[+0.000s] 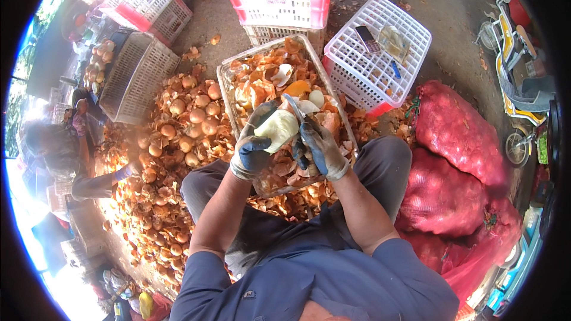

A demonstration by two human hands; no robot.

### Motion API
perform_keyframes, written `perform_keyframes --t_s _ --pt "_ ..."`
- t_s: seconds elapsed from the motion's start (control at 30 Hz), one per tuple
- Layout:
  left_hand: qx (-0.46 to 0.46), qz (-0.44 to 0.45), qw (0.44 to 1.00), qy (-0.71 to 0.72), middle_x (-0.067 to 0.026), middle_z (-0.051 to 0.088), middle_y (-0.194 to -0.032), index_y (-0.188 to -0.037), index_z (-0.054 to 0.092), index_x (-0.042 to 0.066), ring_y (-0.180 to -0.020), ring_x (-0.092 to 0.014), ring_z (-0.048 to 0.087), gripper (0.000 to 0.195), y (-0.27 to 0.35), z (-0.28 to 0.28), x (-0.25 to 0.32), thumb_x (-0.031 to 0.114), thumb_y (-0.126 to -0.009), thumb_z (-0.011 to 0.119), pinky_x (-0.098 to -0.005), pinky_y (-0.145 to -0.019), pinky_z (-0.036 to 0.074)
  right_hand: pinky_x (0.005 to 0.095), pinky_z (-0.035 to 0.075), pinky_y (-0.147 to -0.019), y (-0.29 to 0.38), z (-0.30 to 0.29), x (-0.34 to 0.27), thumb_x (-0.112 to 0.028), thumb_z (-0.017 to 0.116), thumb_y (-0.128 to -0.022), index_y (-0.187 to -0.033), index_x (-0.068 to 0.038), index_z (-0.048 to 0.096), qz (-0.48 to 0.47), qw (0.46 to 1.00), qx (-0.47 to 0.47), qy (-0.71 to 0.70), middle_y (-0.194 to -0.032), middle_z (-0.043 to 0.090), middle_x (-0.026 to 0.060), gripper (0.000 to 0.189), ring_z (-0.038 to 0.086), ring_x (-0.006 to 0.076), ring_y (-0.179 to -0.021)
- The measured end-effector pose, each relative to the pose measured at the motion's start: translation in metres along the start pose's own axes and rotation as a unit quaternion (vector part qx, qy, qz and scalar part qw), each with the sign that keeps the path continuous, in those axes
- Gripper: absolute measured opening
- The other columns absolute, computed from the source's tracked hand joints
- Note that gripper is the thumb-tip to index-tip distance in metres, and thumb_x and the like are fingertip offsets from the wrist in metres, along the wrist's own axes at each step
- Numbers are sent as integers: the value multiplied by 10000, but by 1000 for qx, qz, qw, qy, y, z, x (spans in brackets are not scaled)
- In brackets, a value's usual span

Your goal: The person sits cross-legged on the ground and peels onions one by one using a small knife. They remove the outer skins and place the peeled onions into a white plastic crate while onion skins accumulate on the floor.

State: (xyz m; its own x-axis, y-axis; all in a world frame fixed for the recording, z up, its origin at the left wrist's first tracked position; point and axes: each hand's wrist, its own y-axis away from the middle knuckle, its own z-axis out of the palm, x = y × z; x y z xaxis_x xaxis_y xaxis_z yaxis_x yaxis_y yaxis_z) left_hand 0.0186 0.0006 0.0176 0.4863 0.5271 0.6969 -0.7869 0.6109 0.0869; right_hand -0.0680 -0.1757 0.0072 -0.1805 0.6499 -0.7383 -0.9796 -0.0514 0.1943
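Observation:
My left hand (253, 148), in a pale work glove with a dark blue coating, grips a large peeled white onion (280, 130). My right hand (322, 148), gloved the same way, is closed around a small knife (293, 107). The blade points away from me beside the onion's far right side; the handle is mostly hidden in the fingers. Under both hands is a shallow plastic crate (331, 89) between my knees, heaped with orange-brown onion skins (255, 89). A round whitish piece (316, 98) rests among the skins beyond my right hand.
Unpeeled onions (196, 116) and skins cover the floor at left, where another person (89, 178) sits. Ahead stands a pink-and-white crate (279, 2). An upturned crate (341, 71) bears a phone (368, 39). Red mesh sacks (457, 131) crowd my right.

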Motion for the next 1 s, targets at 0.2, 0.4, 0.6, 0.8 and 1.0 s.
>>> perform_keyframes --t_s 0.2,0.4,0.6,0.8,1.0 --pt "27 -67 997 -26 -202 586 -1329 -1479 405 -23 -1197 -314 619 746 -3 -3 -3 217 -827 677 -406 -1021 523 242 478 -558 3 -7 -3 -217 562 -1054 -1314 -18 593 -8 999 14 49 -828 634 2 329 593 80 -669" --pt "0 -95 991 -90 -180 571 -1398 -1473 416 -60 -1253 -275 594 632 -8 -12 -8 244 -952 607 -383 -1041 504 235 462 -628 4 2 -2 -166 559 -1054 -1285 9 615 -20 987 40 153 -825 603 -30 295 535 48 -708" --pt "7 -61 997 -41 -179 562 -1413 -1477 413 -54 -1282 -281 579 614 -9 -11 -10 230 -964 592 -389 -1055 494 256 485 -649 4 -4 0 -250 529 -1072 -1364 20 557 -21 991 -22 130 -852 641 10 399 564 78 -708" --pt "78 -41 992 -92 -162 584 -1375 -1454 436 -45 -1258 -246 592 560 -6 0 -7 214 -979 580 -368 -1034 502 333 498 -648 3 5 6 -215 520 -1064 -1271 41 575 -160 926 3 342 -818 659 85 334 614 164 -697" --pt "157 -31 984 -84 -88 668 -1112 -1256 566 -22 -978 -181 670 374 -1 6 -9 152 -939 661 -318 -849 559 330 511 -671 -3 4 5 -82 558 -1018 -1149 63 630 -220 856 25 466 -815 657 106 208 622 177 -719"
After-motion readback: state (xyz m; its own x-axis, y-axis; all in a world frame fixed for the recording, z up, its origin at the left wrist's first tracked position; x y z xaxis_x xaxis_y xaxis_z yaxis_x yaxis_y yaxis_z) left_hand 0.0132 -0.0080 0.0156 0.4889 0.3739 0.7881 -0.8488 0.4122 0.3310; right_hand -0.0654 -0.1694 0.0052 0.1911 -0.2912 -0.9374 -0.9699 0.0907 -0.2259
